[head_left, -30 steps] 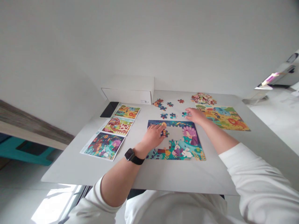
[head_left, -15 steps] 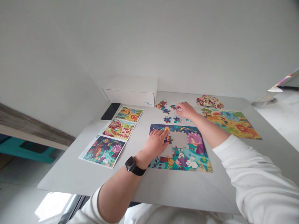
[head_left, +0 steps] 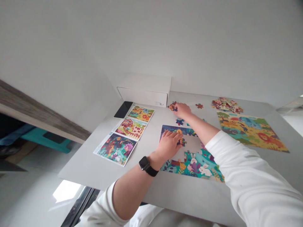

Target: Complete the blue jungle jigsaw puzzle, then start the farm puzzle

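Observation:
A partly assembled forest jigsaw puzzle (head_left: 196,160) lies on the table, with a bare gap in its middle. My left hand (head_left: 168,143) rests palm down on its left side, fingers stretched out, covering part of the picture. Farther back, my right hand (head_left: 182,110) reaches to a cluster of loose puzzle pieces (head_left: 172,105) near the box. Its fingers are curled together on a puzzle piece there, mostly hidden by the fingertips. A dark blue loose piece (head_left: 179,121) lies just below that hand, and a reddish piece (head_left: 199,106) to its right.
Three picture cards (head_left: 115,148) run along the left, beside a black phone (head_left: 123,109). A white box (head_left: 143,95) stands at the back. To the right are a pile of pieces (head_left: 226,104) and a finished savanna puzzle (head_left: 252,129).
My right hand has moved left across the loose pieces to the cluster by the box, uncovering a reddish piece. My left hand stays on the puzzle. The view has turned slightly left.

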### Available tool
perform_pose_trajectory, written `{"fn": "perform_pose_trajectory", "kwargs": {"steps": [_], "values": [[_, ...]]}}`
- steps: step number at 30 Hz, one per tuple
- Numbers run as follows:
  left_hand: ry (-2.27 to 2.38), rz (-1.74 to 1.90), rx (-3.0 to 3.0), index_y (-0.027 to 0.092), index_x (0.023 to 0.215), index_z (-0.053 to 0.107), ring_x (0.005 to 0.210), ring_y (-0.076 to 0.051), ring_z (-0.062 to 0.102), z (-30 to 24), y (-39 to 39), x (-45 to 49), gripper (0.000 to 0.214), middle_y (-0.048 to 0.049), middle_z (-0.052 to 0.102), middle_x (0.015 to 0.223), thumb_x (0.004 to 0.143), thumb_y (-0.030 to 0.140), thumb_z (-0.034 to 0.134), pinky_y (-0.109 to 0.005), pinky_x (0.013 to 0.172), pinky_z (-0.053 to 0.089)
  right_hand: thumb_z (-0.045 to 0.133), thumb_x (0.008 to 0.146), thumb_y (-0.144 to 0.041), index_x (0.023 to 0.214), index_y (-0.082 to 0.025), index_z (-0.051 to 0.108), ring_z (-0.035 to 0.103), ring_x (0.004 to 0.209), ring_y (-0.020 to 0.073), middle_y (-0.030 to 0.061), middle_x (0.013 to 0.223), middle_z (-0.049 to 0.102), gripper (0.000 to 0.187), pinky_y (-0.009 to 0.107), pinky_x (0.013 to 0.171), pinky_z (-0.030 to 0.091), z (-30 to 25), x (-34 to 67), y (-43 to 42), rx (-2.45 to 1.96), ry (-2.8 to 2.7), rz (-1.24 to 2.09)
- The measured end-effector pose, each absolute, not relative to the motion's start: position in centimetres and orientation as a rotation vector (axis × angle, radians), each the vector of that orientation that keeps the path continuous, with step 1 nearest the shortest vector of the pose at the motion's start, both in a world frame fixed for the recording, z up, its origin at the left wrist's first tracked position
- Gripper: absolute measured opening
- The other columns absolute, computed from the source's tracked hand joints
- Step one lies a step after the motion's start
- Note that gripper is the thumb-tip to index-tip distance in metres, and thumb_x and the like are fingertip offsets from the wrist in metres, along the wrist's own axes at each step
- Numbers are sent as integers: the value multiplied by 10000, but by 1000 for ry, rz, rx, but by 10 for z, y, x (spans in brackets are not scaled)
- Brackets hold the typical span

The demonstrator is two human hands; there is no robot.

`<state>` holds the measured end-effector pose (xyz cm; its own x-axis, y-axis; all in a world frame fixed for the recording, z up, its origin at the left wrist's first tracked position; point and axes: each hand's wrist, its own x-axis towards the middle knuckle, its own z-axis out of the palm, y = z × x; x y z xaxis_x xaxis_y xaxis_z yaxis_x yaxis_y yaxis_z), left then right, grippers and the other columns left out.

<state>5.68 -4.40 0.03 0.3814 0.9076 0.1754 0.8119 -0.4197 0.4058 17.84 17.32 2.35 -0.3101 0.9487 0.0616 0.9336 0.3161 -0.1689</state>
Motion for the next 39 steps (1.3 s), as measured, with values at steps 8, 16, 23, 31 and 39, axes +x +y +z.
{"fn": "perform_pose_trajectory", "kwargs": {"steps": [8,16,23,31,39], "values": [[1533,707,2378,261,1318,699,1257,-286,654,2,-42,59,309,-79,750,1342,1022,345,724,-503,1231,396,786,899,-250,1121,-223,767,698,1100,293,114,1190,757,225,408,1011,528,33,217,144,-1455,-2333,158],[1815,893,2040,240,1159,662,1137,-252,684,31,-44,49,184,-80,770,1172,1091,203,495,-398,1012,469,750,903,-247,1117,-256,766,699,1119,290,85,1182,745,215,417,1037,545,61,273,33,-1247,-2325,289],[1630,959,2069,202,1074,710,938,-200,691,42,-40,36,201,-73,785,1039,1076,289,529,-294,861,495,744,935,-254,1162,-310,778,709,1195,287,74,1258,747,236,459,1102,551,42,290,-64,-1094,-2424,474],[1286,557,2287,229,1051,797,798,-176,693,40,-42,29,218,-23,792,939,1003,363,631,-269,767,479,833,877,-169,1136,-288,817,708,1184,290,91,1243,761,286,493,1093,533,13,281,-74,-1050,-2498,446],[1117,348,2380,237,1151,806,959,-219,729,29,-37,18,282,-60,820,1110,979,424,685,-280,861,516,862,886,-213,1129,-284,832,709,1122,291,85,1189,770,255,479,1037,540,5,283,-70,-1030,-2531,409]]}}
